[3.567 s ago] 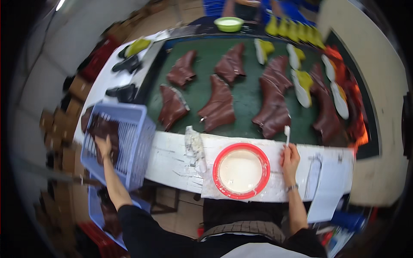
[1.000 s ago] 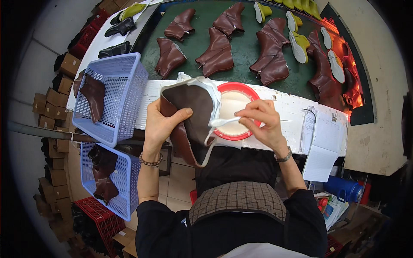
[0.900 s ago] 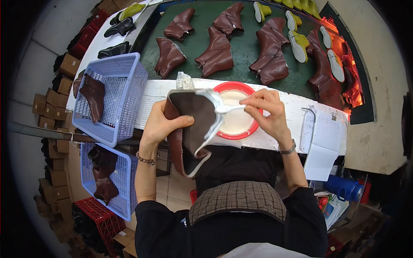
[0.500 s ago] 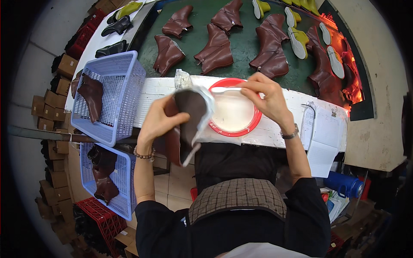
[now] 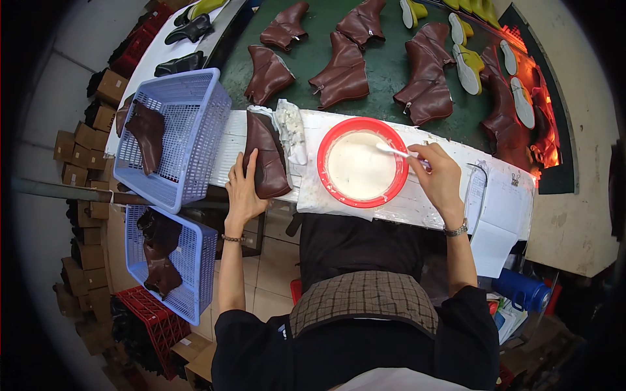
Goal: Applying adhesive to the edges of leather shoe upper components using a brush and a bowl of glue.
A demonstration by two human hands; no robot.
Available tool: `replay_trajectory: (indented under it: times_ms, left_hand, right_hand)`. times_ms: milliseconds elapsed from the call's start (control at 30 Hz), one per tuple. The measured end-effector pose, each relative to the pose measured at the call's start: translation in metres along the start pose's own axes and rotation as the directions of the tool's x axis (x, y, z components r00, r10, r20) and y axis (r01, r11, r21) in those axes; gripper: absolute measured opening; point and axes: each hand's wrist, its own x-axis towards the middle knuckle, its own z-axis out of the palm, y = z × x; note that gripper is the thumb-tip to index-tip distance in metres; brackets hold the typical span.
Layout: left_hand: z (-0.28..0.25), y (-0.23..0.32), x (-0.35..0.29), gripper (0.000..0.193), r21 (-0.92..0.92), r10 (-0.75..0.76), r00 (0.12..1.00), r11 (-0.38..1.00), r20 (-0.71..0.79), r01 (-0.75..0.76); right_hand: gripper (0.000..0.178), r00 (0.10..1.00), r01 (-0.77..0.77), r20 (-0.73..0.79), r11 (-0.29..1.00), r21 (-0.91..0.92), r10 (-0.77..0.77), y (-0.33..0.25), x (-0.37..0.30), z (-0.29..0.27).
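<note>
A dark brown ankle boot [image 5: 268, 171] rests on the left part of the white worktop. My left hand [image 5: 244, 192] grips its left side near the lower end, fingers along the leather. Over the right rim of a red bowl [image 5: 324, 179], my right hand [image 5: 437, 177] is closed on a slim white brush [image 5: 393, 150]. The brush head hangs over the creamy white liquid [image 5: 359, 168] in the bowl. Beside the boot lies a crumpled, stained cloth [image 5: 291, 133].
Several brown boots [image 5: 339, 75] and yellow-green shoes [image 5: 468, 68] lie on a green conveyor belt [image 5: 313, 23], beside an orange-glowing heater [image 5: 551, 133]. Blue baskets [image 5: 215, 111] holding boots stand at left. Papers [image 5: 499, 215] cover the worktop's right end.
My left hand has brought the boot down from beside the bowl onto the worktop at left, turning it. My right hand has shifted right and lower, still with the brush.
</note>
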Motion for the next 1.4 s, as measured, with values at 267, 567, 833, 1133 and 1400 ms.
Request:
replay_trajectory:
  times_ms: [267, 567, 833, 1133, 1400]
  left_hand:
    - [-0.038, 0.036, -0.013, 0.094, -0.255, 0.178, 0.927, 0.929, -0.33, -0.269]
    - [-0.067, 0.093, -0.03, 0.082, -0.13, 0.443, 0.769, 0.823, -0.46, -0.552]
    - [-0.065, 0.096, -0.038, 0.073, -0.172, 0.519, 0.705, 0.733, -0.483, -0.658]
    - [-0.072, 0.125, -0.01, 0.063, -0.144, 0.347, 0.693, 0.826, -0.631, -0.545]
    - [-0.063, 0.115, 0.019, 0.064, -0.179, 0.242, 0.623, 0.826, -0.743, -0.534]
  right_hand:
    - [0.014, 0.994, -0.041, -0.091, 0.977, 0.208, 0.061, -0.014, -0.001, 0.004]
    - [0.013, 0.985, 0.165, -0.131, 0.815, 0.556, -0.11, -0.046, 0.015, 0.001]
    - [0.015, 0.941, 0.253, -0.319, 0.852, 0.457, -0.108, -0.026, 0.054, -0.013]
    - [0.022, 0.934, 0.327, -0.311, 0.773, 0.543, -0.176, -0.049, 0.011, 0.007]
    - [0.023, 0.931, 0.364, -0.189, 0.791, 0.492, -0.311, -0.067, -0.006, 0.0]
